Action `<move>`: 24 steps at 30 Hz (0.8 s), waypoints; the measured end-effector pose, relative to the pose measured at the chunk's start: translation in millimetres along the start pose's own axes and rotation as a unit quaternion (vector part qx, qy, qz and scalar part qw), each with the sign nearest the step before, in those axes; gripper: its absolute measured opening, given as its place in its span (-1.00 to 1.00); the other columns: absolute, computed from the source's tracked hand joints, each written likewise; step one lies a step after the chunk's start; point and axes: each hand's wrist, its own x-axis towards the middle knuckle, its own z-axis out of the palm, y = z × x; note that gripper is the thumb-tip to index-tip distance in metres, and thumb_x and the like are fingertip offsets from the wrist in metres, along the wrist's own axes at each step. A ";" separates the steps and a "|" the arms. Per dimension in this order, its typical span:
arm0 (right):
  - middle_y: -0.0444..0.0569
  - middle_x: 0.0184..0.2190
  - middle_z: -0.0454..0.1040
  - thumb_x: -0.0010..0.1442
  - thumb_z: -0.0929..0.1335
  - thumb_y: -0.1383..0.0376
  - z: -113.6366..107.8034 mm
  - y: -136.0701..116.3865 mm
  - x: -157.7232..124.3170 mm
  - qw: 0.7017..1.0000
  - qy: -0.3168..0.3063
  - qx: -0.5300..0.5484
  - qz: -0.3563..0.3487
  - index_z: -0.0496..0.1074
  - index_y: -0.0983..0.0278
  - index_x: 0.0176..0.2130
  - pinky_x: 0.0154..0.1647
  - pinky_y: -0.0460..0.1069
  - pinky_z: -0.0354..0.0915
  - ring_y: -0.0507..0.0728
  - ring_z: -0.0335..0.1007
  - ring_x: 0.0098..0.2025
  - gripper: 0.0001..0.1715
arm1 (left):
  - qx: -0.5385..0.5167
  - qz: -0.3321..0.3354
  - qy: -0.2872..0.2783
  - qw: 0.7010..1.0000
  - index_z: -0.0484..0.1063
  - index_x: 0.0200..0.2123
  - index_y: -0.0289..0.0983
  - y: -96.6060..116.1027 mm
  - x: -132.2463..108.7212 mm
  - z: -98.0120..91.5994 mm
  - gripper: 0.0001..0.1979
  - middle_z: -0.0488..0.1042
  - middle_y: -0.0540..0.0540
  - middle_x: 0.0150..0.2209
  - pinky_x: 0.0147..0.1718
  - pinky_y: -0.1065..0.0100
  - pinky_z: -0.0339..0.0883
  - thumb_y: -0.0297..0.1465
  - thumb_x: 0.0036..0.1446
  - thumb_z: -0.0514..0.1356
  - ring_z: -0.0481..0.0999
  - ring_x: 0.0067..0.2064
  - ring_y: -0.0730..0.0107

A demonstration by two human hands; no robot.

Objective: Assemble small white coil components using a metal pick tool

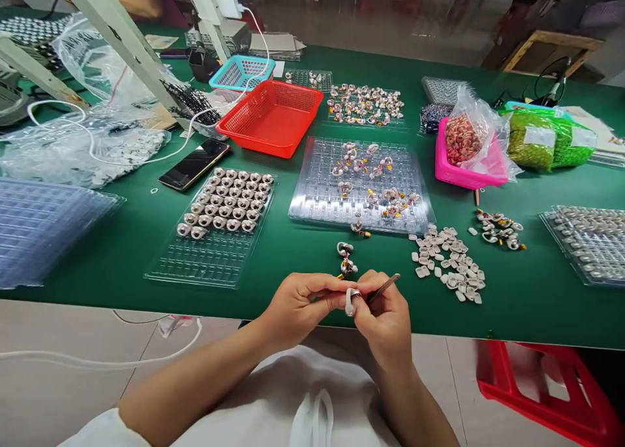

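Above the table's front edge, my left hand (297, 307) pinches a small white curved earbud housing (349, 302) between thumb and fingers. My right hand (388, 323) meets it from the other side, its thumb against the housing. A slim metal tool that looks like tweezers (385, 287) is gripped in the right hand, its flat end pointing up and right; its tip is hidden. Just beyond the fingers lie two earbud pieces with wires (346, 257). A pile of small white caps (452, 261) is spread to the right of my right hand.
A clear tray (195, 265) with rows of white housings lies at left, a phone (194, 164) behind it. Wired pieces lie on stacked trays (312, 200). Further back are a red basket (273, 131) and a pink basket (469, 174). A red stool (532, 395) stands below right.
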 end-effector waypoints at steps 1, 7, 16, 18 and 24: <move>-0.19 -0.45 0.33 0.13 0.41 0.41 -0.6 1.1 0.0 1.000 -0.003 0.004 0.003 0.38 0.24 -0.36 -0.52 -0.14 0.27 -0.03 0.32 -0.49 -0.88 | 0.015 0.002 -0.001 1.000 0.72 -0.27 -0.29 -0.4 0.0 -0.7 -0.84 0.71 -0.14 -0.35 -0.23 0.34 0.58 -0.33 0.15 0.39 0.67 -0.30 0.27; -0.19 -0.43 0.31 0.11 0.40 0.43 -2.5 7.9 -2.8 1.000 -0.007 0.012 0.012 0.34 0.22 -0.36 -0.53 -0.12 0.27 -0.03 0.33 -0.50 -0.85 | 0.071 0.018 0.000 0.997 0.72 -0.27 -0.30 -1.6 -0.9 -2.9 -0.86 0.68 -0.13 -0.40 -0.37 0.40 0.49 -0.37 0.16 0.36 0.60 -0.39 0.34; -0.19 -0.47 0.30 0.01 0.37 0.46 3.5 8.8 -8.2 1.000 0.024 -0.003 -0.020 0.31 0.20 -0.39 -0.53 -0.11 0.24 -0.01 0.27 -0.48 -0.81 | 0.131 0.066 -0.014 0.989 0.70 -0.25 -0.34 -2.3 -4.9 -3.7 -0.84 0.68 -0.17 -0.37 -0.38 0.42 0.46 -0.48 0.19 0.28 0.61 -0.37 0.34; -0.19 -0.47 0.29 0.00 0.37 0.47 4.8 10.0 -8.7 1.000 0.024 -0.006 -0.016 0.30 0.20 -0.39 -0.54 -0.11 0.22 0.00 0.26 -0.48 -0.79 | 0.144 0.065 -0.011 0.987 0.70 -0.26 -0.34 -4.3 -6.7 -4.7 -0.84 0.68 -0.17 -0.38 -0.39 0.41 0.46 -0.45 0.21 0.28 0.60 -0.38 0.34; -0.21 -0.48 0.27 0.02 0.39 0.43 1.8 10.6 -7.0 1.000 -0.009 -0.012 0.016 0.27 0.20 -0.40 -0.56 -0.11 0.17 -0.02 0.20 -0.51 -0.80 | 0.157 0.043 -0.029 0.986 0.68 -0.20 -0.34 -1.8 -9.4 -8.3 -0.82 0.67 -0.16 -0.35 -0.33 0.41 0.49 -0.44 0.23 0.25 0.62 -0.34 0.33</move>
